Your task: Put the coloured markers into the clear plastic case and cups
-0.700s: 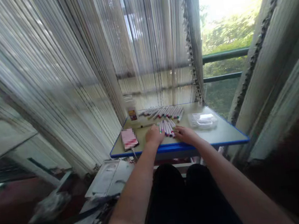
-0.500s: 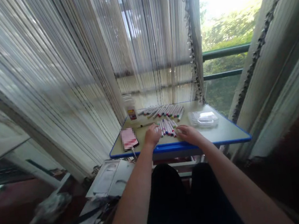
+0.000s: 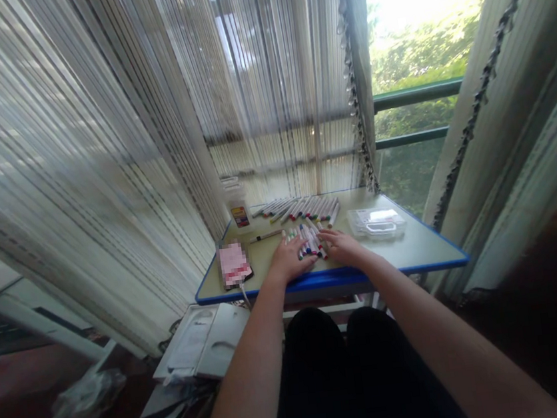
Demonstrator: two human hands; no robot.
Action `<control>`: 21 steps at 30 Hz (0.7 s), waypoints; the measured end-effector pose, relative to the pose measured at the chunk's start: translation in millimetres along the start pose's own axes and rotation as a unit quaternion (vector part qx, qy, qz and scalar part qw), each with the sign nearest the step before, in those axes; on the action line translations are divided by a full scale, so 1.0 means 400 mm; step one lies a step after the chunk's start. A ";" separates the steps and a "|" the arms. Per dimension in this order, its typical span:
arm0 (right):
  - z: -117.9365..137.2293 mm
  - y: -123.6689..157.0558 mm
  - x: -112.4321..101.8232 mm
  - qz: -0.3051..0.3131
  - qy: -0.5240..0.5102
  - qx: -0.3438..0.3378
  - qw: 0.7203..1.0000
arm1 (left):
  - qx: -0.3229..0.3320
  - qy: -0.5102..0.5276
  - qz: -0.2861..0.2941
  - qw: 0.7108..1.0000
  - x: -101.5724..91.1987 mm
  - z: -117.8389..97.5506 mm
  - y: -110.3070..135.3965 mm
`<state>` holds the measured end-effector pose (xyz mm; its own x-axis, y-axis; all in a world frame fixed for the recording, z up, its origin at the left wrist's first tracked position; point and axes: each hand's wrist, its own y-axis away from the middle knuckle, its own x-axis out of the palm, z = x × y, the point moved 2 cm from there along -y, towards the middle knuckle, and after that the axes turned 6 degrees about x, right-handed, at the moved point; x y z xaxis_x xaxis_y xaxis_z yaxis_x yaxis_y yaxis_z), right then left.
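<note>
Your left hand, fingers wide, overlies white marker pens; your right hand, loosely open, flanks them: apparently aligning, requiring even pressure.

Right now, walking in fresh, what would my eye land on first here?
Probably the bright window at upper right, between pale curtains. Then the blue-edged table below, where the left fingers spread over the nearer white markers and the right fingers reach their right side. Farther back, more markers lie in a row.
</note>
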<state>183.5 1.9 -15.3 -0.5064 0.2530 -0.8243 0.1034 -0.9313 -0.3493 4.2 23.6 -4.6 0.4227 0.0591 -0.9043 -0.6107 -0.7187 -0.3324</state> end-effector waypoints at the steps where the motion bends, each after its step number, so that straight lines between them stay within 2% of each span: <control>1: 0.004 -0.003 0.001 0.006 0.009 -0.002 1.000 | 0.000 -0.006 0.010 1.000 -0.001 -0.005 0.002; 6: 0.008 0.019 -0.007 -0.027 0.010 -0.001 1.000 | 0.010 -0.029 0.028 0.999 -0.009 -0.022 0.011; 9: -0.005 0.030 -0.013 -0.035 -0.025 0.013 0.999 | 0.020 -0.026 0.013 0.999 -0.007 -0.020 0.012; 14: -0.015 0.029 -0.014 -0.022 -0.078 -0.021 0.997 | 0.014 -0.016 -0.012 1.000 0.004 -0.005 0.010; 17: -0.017 0.029 -0.016 -0.029 -0.092 -0.015 0.995 | 0.001 -0.010 -0.041 0.999 0.003 0.000 0.010; 21: -0.026 0.031 -0.023 -0.065 -0.120 0.031 0.990 | -0.047 -0.007 -0.107 0.993 -0.013 0.007 0.012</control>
<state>198.5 -9.4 -16.7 -0.7016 0.3096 -0.6418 -0.0254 -0.9110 -0.4117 -2.9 21.8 -2.2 0.5265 0.2255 -0.8197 -0.4420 -0.7510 -0.4906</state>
